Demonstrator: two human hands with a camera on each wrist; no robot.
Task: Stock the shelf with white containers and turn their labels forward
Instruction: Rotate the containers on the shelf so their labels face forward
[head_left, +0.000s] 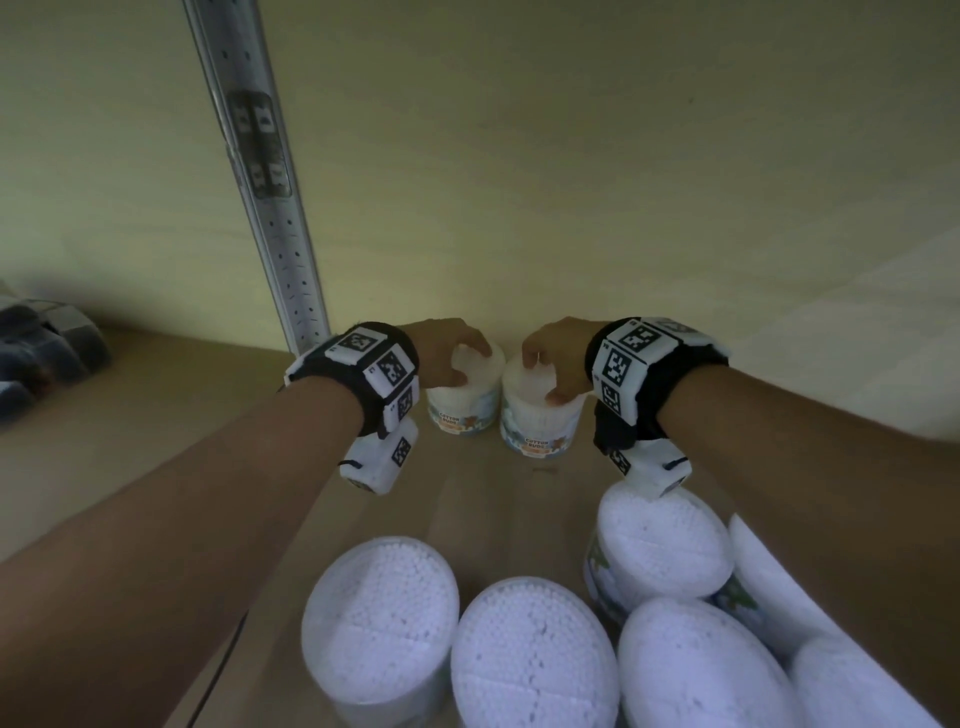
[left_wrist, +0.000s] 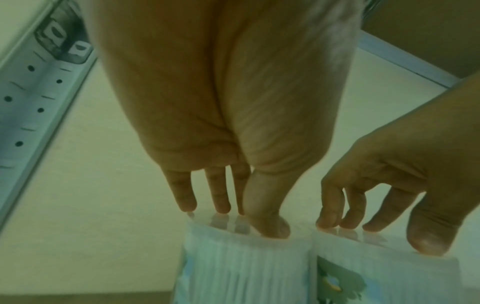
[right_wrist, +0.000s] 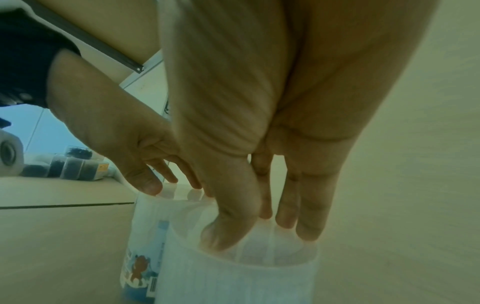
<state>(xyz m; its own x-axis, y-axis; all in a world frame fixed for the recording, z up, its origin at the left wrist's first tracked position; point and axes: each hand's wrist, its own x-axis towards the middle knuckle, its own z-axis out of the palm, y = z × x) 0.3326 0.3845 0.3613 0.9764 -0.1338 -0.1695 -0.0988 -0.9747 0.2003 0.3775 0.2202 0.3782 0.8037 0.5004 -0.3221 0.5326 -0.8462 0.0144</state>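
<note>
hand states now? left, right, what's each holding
Left hand: fingers curled over the lid of the left cotton bud container, gripping it.
Right hand: fingers curled over the lid of the right cotton bud container, gripping it.

Dark packages (head_left: 39, 358) at far left blurred, contents unreadable

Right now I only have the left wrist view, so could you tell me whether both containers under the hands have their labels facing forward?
Observer: Yes; the head view shows the Cotton Buds print on the left container and the right container facing the camera.
Operator: Thank you. Are more waiting?
Observer: Several unplaced containers stand nearer the camera, lids up.
Operator: Anything else nearby?
Observer: Dark packs lie left of the metal upright.
</note>
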